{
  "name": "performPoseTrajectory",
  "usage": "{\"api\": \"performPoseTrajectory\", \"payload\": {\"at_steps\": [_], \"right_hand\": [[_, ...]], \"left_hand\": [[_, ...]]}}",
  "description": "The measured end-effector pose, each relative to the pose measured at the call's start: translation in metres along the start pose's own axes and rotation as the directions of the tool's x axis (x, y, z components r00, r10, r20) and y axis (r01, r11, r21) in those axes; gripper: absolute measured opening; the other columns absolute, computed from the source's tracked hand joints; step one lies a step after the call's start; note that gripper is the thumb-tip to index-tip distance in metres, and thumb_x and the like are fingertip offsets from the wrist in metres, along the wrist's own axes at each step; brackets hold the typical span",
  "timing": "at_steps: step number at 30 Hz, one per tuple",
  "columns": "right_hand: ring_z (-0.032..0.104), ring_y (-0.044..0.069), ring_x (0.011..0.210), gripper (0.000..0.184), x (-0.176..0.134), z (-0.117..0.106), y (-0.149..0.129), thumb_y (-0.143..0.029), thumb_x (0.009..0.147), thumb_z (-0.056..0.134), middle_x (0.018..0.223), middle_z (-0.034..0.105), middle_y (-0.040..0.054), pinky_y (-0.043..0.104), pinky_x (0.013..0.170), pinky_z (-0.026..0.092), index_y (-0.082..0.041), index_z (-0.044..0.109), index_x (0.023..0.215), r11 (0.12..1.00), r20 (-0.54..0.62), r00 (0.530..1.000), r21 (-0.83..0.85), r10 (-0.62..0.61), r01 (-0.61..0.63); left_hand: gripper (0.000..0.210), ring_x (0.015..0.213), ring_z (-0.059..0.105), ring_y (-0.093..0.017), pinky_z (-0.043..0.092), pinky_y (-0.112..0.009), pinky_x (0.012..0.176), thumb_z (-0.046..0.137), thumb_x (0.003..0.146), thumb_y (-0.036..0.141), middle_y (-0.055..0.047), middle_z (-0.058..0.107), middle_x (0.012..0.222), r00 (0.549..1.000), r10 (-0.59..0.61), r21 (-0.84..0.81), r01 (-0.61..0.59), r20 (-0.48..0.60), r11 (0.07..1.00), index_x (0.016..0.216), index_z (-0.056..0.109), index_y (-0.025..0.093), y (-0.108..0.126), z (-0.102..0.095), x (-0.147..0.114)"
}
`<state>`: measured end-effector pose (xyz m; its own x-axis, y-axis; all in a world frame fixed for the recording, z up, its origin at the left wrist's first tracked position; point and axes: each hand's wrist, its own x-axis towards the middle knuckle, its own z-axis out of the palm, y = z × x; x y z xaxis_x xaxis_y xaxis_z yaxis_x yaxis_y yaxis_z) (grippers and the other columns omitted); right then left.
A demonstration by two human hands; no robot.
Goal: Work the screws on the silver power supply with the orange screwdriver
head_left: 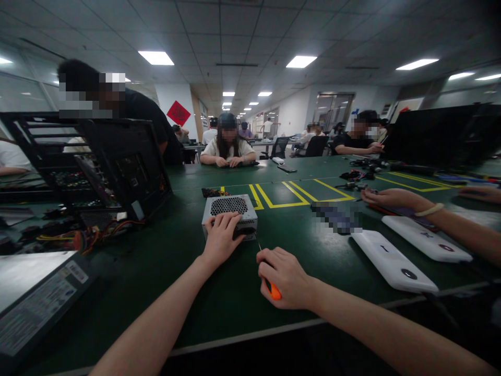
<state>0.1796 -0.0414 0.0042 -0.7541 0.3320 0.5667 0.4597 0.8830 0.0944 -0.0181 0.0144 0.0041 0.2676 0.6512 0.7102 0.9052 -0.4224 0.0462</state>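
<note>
A grey metal computer power supply [251, 209] with a honeycomb vent on top sits on the green table. My left hand [224, 235] holds it at the near edge, fingers on the top and thumb toward the right along the near side. A screwdriver [274, 291] with an orange handle is in my right hand [284, 277], which is closed around it. Its thin shaft points up and away, with the tip close to the near right corner of the power supply. Whether the tip touches the case I cannot tell. Dark cables [215, 192] lie behind the unit.
An open black computer case [136, 162] stands at left, loose wires [113, 227] beside it. A larger metal box [35, 297] lies near left. At right are two white devices [395, 261], a blurred-out phone [336, 216] and a co-worker's hand [385, 198]. Other people sit beyond.
</note>
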Motion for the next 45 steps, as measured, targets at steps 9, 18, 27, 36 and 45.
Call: {"api": "performPoseTrajectory", "payload": {"at_steps": [9, 18, 27, 36, 45], "right_hand": [[0.049, 0.013, 0.067, 0.019, 0.0024, 0.0036, -0.0047, -0.026, 0.077, 0.046, 0.094, 0.054, 0.0088, 0.025, 0.055, 0.037, -0.014, 0.052, 0.091, 1.000, -0.018, 1.000, 0.009, 0.021, -0.021], [0.050, 0.015, 0.068, 0.020, 0.0024, 0.0000, -0.0028, -0.036, 0.077, 0.049, 0.084, 0.054, 0.0069, 0.030, 0.061, 0.039, -0.016, 0.052, 0.074, 0.999, -0.039, 0.999, -0.049, -0.021, 0.020], [0.050, 0.013, 0.066, 0.008, 0.0000, 0.0020, -0.0026, -0.023, 0.074, 0.048, 0.084, 0.055, 0.0061, 0.026, 0.057, 0.038, -0.016, 0.051, 0.077, 0.999, -0.082, 0.996, -0.023, -0.043, 0.041], [0.050, 0.013, 0.062, 0.018, 0.0012, 0.0001, -0.0077, -0.023, 0.074, 0.044, 0.088, 0.056, 0.0084, 0.024, 0.052, 0.038, -0.014, 0.051, 0.087, 1.000, -0.080, 0.997, 0.011, -0.013, 0.014], [0.050, 0.014, 0.062, 0.020, 0.0015, -0.0011, -0.0072, -0.034, 0.079, 0.047, 0.080, 0.057, 0.0057, 0.027, 0.055, 0.035, -0.017, 0.053, 0.070, 0.995, -0.075, 0.995, -0.089, -0.060, 0.053]], "left_hand": [[0.045, 0.110, 0.045, -0.025, 0.027, -0.043, 0.087, 0.063, 0.072, 0.031, -0.006, 0.055, 0.121, 1.000, -0.006, -0.004, 0.006, 0.005, 1.000, 0.115, 0.049, 0.025, -0.0009, 0.0017, -0.0002], [0.046, 0.110, 0.045, -0.026, 0.028, -0.044, 0.088, 0.063, 0.072, 0.030, -0.007, 0.055, 0.121, 1.000, -0.004, -0.018, 0.005, 0.009, 1.000, 0.116, 0.049, 0.026, -0.0003, 0.0000, 0.0001], [0.045, 0.110, 0.045, -0.025, 0.028, -0.043, 0.088, 0.062, 0.073, 0.030, -0.007, 0.055, 0.121, 1.000, 0.000, -0.014, 0.000, 0.001, 1.000, 0.115, 0.049, 0.025, 0.0006, -0.0014, 0.0001], [0.048, 0.111, 0.044, -0.026, 0.028, -0.044, 0.089, 0.063, 0.072, 0.029, -0.008, 0.054, 0.122, 1.000, -0.003, -0.017, 0.004, 0.010, 1.000, 0.117, 0.048, 0.026, -0.0007, -0.0004, -0.0002], [0.045, 0.112, 0.044, -0.024, 0.028, -0.042, 0.089, 0.059, 0.076, 0.030, -0.006, 0.053, 0.124, 1.000, 0.015, -0.036, -0.014, 0.021, 0.999, 0.118, 0.047, 0.026, -0.0025, -0.0034, -0.0007]]}}
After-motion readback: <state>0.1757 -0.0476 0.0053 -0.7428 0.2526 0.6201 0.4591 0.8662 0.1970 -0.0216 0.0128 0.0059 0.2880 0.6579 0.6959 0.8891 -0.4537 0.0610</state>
